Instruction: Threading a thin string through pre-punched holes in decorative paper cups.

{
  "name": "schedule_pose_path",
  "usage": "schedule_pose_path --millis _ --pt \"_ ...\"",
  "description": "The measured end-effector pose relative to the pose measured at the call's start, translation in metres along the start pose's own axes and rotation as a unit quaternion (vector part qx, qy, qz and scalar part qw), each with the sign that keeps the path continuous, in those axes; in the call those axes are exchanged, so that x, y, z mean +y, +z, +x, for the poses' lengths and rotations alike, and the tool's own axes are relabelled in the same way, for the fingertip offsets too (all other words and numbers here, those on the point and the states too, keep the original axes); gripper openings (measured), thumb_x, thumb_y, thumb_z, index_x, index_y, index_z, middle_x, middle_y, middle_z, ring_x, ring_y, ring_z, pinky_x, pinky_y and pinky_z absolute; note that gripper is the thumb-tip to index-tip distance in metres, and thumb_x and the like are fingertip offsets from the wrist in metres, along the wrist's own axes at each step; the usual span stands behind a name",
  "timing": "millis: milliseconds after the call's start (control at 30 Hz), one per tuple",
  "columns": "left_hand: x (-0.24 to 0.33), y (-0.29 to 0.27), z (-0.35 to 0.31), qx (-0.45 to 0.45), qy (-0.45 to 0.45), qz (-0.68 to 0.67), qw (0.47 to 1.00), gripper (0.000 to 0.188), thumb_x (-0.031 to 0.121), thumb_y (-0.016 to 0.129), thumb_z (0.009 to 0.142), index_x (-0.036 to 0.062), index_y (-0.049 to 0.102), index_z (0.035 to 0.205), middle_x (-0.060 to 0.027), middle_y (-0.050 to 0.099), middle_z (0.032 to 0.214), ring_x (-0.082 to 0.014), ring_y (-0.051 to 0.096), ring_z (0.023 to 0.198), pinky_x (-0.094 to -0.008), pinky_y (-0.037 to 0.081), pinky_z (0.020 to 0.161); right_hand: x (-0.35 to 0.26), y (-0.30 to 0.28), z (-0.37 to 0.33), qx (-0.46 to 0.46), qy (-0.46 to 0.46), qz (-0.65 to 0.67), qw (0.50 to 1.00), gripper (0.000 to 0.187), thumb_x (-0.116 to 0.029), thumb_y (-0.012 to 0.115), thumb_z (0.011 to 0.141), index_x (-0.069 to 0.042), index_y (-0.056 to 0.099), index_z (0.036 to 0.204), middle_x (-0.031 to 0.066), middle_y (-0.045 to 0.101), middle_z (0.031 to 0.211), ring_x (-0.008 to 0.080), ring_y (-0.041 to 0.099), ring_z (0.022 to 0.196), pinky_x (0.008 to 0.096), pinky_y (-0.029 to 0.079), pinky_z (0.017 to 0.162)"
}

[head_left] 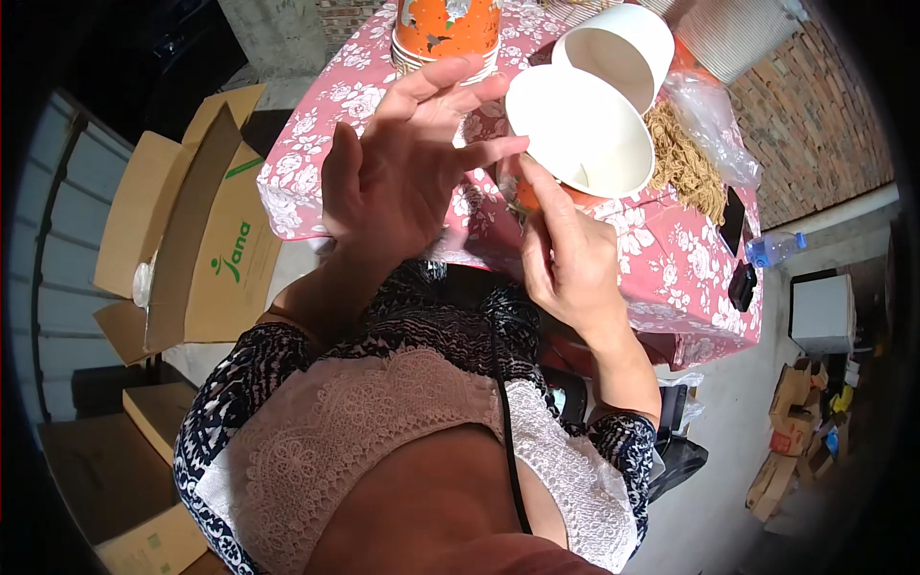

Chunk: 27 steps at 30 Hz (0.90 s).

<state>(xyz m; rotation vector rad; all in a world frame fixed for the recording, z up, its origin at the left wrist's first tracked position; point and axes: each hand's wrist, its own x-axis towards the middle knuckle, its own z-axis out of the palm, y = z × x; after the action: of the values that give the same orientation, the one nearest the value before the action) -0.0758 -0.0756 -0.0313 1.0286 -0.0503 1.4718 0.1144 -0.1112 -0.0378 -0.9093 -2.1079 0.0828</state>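
My left hand (398, 163) is raised over the near side of the table, open, palm up and fingers spread, with nothing in it. Its little finger reaches toward my right hand (580, 259). The right index finger is stretched out, its tip close to the left little finger; the other fingers are partly curled and nothing shows in them. Just beyond them a paper tub (580, 125) with a white inside and orange outside tilts its mouth toward me. Whether a fingertip touches its rim, I cannot tell. A second white tub (637, 48) lies on its side behind it.
A stack of orange patterned tubs (448, 29) stands at the table's far side. Tan yarn (685, 163), a clear plastic bag (714, 125), a black phone (732, 220) and a bottle (774, 249) lie right on the floral tablecloth (661, 259). Open cardboard boxes (220, 249) stand left.
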Motion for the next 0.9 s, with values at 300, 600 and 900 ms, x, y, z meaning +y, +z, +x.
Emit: schedule_pose_path --millis 300,600,900 --pt "-0.004 0.000 -0.002 0.013 -0.001 0.019 1.000 0.095 0.068 0.033 0.094 -0.0113 0.021 0.144 -0.0306 0.029 0.147 -0.0415 0.036 0.136 -0.0618 0.032 0.109 -0.002 0.008 0.002 0.010 0.005 0.014 1.000 0.057 0.010 0.056 0.076 0.003 0.054 0.133 0.0186 0.067 0.083 0.0252 0.066 0.062 0.0327 0.052 0.062" --pt "-0.007 -0.002 -0.005 0.025 0.012 0.018 0.999 0.097 0.070 0.040 0.091 -0.0110 0.025 0.143 -0.0303 0.027 0.149 -0.0438 0.027 0.140 -0.0674 0.031 0.106 -0.006 0.015 0.001 -0.005 0.003 0.023 1.000 0.056 0.011 0.055 0.076 0.004 0.054 0.132 0.0195 0.066 0.086 0.0240 0.065 0.061 0.0327 0.051 0.060" --pt "-0.009 -0.007 -0.005 -0.012 0.016 0.030 0.999 0.093 0.070 0.037 0.092 -0.0067 0.026 0.144 -0.0277 0.025 0.148 -0.0419 0.028 0.139 -0.0656 0.030 0.107 -0.009 0.019 -0.001 -0.021 0.002 0.046 0.999 0.057 0.011 0.056 0.076 0.003 0.055 0.132 0.0156 0.063 0.074 0.0246 0.062 0.056 0.0343 0.050 0.057"
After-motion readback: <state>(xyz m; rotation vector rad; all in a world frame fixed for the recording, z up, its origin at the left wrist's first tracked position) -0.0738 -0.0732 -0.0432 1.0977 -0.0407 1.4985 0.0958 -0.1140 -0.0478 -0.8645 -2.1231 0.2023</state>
